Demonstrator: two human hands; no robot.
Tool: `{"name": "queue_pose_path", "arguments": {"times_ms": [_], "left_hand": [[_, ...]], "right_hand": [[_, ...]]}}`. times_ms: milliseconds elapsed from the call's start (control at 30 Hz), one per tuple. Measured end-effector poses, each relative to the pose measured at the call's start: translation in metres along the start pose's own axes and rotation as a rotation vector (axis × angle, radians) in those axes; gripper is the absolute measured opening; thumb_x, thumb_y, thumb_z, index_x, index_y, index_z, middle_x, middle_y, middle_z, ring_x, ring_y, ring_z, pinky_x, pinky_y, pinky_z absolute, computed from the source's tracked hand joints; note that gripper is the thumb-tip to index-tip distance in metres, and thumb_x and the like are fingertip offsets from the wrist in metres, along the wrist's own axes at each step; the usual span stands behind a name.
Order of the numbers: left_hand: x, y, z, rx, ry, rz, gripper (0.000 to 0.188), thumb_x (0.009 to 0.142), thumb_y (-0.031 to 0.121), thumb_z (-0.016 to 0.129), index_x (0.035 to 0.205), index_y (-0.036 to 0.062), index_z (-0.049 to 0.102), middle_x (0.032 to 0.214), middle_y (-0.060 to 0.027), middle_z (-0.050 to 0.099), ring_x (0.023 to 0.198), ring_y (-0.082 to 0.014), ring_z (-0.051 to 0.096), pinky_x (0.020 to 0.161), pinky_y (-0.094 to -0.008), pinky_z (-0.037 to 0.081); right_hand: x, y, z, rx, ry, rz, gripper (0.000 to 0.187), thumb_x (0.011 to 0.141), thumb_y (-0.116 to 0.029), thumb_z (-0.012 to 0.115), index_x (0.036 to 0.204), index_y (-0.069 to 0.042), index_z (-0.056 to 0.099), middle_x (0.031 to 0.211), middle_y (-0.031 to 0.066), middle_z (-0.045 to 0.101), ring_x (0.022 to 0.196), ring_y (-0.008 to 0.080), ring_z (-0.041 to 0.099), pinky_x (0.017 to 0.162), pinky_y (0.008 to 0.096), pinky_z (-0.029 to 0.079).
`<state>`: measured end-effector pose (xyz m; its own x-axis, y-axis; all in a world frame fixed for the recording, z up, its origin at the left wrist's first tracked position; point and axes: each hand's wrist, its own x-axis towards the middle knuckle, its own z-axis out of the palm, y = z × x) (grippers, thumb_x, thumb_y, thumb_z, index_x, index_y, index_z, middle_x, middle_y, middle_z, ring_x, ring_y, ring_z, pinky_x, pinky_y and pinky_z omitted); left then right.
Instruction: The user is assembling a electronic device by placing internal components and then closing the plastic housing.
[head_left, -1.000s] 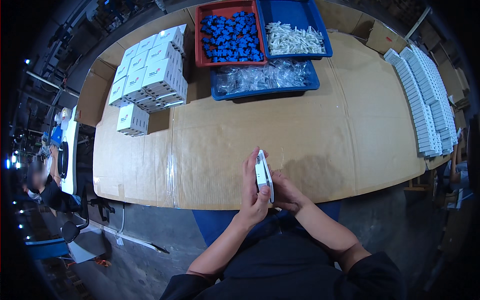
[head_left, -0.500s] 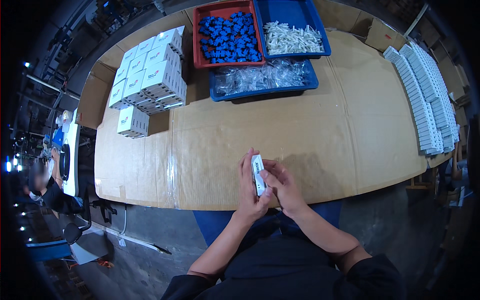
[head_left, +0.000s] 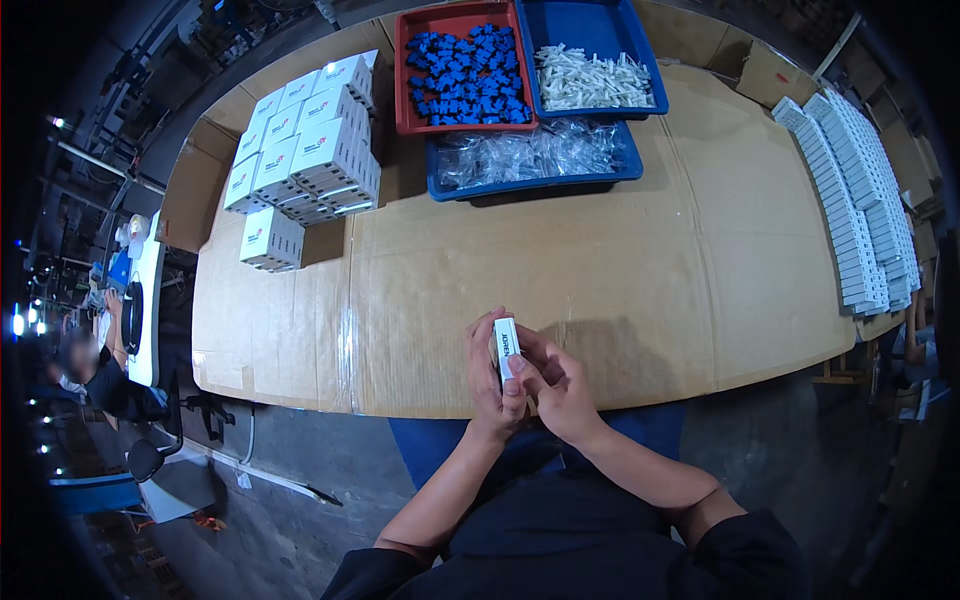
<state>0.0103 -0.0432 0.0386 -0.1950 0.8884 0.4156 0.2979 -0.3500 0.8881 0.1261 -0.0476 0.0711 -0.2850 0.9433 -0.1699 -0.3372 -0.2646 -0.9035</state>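
Between my two hands, over the table's near edge, is a small white box [head_left: 506, 338] with dark print on its upper side. My left hand [head_left: 487, 378] is closed round its left side, thumb at the lower end. From the right, my right hand [head_left: 556, 385] grips it too, its thumb pressed on the printed face and its fingers curled behind. The fingers cover the lower part of the box. Beneath the hands lies the cardboard-covered table [head_left: 450, 290].
Stacked white boxes [head_left: 305, 140] stand at the far left. At the back are a red tray [head_left: 402, 100] of blue clips, a blue tray [head_left: 590, 20] of white pieces and a blue tray [head_left: 540, 190] of clear bags. Rows of white boxes [head_left: 850, 200] line the right. A person [head_left: 115, 380] sits left.
Both hands have shifted slightly left with the white box, which has turned more upright in the picture. My right thumb has moved down along its face.
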Motion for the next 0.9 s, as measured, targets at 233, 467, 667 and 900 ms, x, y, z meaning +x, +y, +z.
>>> {"name": "queue_pose_path", "arguments": {"times_ms": [233, 467, 667, 900], "left_hand": [[-0.005, -0.007, 0.004, -0.047, 0.071, 0.027, 0.078, 0.098, 0.057, 0.034, 0.131, -0.0110, 0.052, 0.122, -0.0272, 0.061, 0.114, -0.0415, 0.059, 0.099, -0.0491, 0.047], [-0.011, -0.010, 0.003, -0.140, 0.115, -0.040, 0.076, 0.097, 0.056, 0.036, 0.130, -0.0108, 0.053, 0.120, -0.0271, 0.062, 0.114, -0.0414, 0.060, 0.100, -0.0497, 0.047], [-0.003, -0.002, 0.003, -0.118, -0.068, -0.034, 0.109, 0.095, 0.075, 0.048, 0.158, -0.0096, 0.022, 0.162, -0.0270, 0.026, 0.138, -0.0377, 0.039, 0.114, -0.0489, 0.034], [0.002, 0.001, -0.008, -0.613, -0.070, -0.586, 0.094, 0.100, 0.076, 0.033, 0.165, 0.0098, 0.021, 0.155, -0.0163, 0.040, 0.139, -0.0281, 0.044, 0.118, -0.0446, 0.035]], "right_hand": [[-0.007, 0.001, -0.002, -0.171, -0.026, 0.007, 0.047, 0.110, -0.023, 0.054, 0.150, 0.000, 0.050, 0.141, 0.0094, 0.057, 0.114, 0.0109, 0.059, 0.091, 0.0256, 0.051], [-0.010, -0.005, 0.006, -0.175, 0.014, -0.014, 0.043, 0.112, -0.022, 0.049, 0.145, 0.005, 0.053, 0.131, 0.0105, 0.065, 0.117, 0.0134, 0.061, 0.101, 0.0285, 0.048], [0.005, -0.008, -0.009, -0.136, -0.020, 0.049, 0.048, 0.112, -0.027, 0.051, 0.149, 0.003, 0.051, 0.134, 0.0114, 0.059, 0.121, 0.0170, 0.056, 0.104, 0.0308, 0.046], [0.006, -0.027, -0.040, -0.428, -0.270, -0.036, 0.082, 0.093, -0.035, 0.078, 0.158, -0.004, 0.041, 0.156, 0.0181, 0.034, 0.144, 0.0329, 0.040, 0.118, 0.0430, 0.038]]}}
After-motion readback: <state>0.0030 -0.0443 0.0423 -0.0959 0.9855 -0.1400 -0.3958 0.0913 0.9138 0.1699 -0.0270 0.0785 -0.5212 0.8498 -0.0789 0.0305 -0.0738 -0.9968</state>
